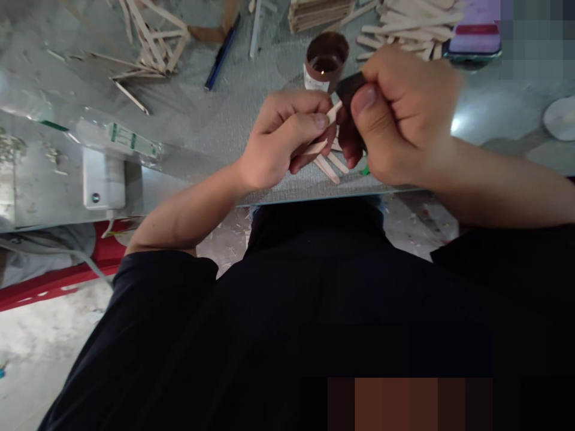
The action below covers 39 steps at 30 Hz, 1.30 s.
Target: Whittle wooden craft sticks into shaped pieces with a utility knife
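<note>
My left hand (287, 134) pinches a pale wooden stick (333, 112) between thumb and fingers; its lower part (316, 147) shows under the thumb. My right hand (395, 117) is wrapped round a dark, flat piece (350, 87), held close to the stick's upper end. Whether the two touch cannot be made out. Just beyond the hands stands a brown cup (327, 54) with a pale label and a small bright spot inside. Several loose sticks (327, 169) lie beneath my hands near the table edge, beside a bit of green (366, 167).
Behind are a stick pile (411, 27), a stacked bundle (317, 13) and a phone (476, 37). To the left lie a blue pen (223, 52), a stick structure (155, 51), a clear bottle (130, 140) and a white adapter (103, 182). A round white object (561, 118) sits far right.
</note>
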Motion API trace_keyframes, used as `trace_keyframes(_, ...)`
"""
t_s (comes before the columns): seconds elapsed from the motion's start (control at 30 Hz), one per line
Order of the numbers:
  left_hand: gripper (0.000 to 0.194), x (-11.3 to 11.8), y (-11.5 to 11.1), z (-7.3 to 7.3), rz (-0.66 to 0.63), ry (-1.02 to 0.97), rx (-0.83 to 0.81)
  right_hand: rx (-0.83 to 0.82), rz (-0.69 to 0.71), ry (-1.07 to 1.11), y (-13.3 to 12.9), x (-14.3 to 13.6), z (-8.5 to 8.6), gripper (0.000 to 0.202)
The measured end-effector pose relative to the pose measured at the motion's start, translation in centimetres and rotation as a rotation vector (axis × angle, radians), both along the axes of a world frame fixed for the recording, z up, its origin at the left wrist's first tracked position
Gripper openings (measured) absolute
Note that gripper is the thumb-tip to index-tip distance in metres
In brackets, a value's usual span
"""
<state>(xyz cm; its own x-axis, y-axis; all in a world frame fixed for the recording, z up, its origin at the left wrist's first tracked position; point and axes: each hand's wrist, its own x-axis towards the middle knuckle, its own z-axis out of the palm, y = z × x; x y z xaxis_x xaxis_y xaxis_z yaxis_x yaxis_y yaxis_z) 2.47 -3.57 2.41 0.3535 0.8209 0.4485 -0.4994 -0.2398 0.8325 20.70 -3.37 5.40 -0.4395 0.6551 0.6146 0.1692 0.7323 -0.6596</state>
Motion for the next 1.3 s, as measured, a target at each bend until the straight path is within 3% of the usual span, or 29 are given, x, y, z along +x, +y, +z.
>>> trace_keyframes(0.23,0.043,-1.2,-1.1,2.4,-0.029,0.215,-0.089,-0.046,-0.042,-0.017,-0.3,-0.1,0.3,0.032)
trace_keyframes(0.4,0.047,-0.5,-1.2,1.7,0.084,0.087,-0.070,-0.052,-0.038,-0.018,-0.5,-0.2,0.4,0.031)
trace_keyframes(0.53,0.044,-0.4,-1.3,1.9,0.061,0.229,-0.094,-0.066,-0.042,-0.041,-0.6,-0.1,0.4,0.032)
trace_keyframes(0.67,0.055,0.1,-0.8,3.4,0.119,0.290,-0.189,-0.031,-0.012,-0.027,-0.3,-0.2,0.2,0.035)
trace_keyframes(0.93,0.050,0.6,0.3,6.4,0.086,0.329,-0.211,-0.070,-0.007,-0.008,-0.1,-0.6,0.0,0.038)
trace_keyframes(1.3,0.048,0.4,-0.1,7.3,0.086,0.328,-0.221,-0.024,-0.036,-0.054,-0.4,-0.8,0.1,0.046)
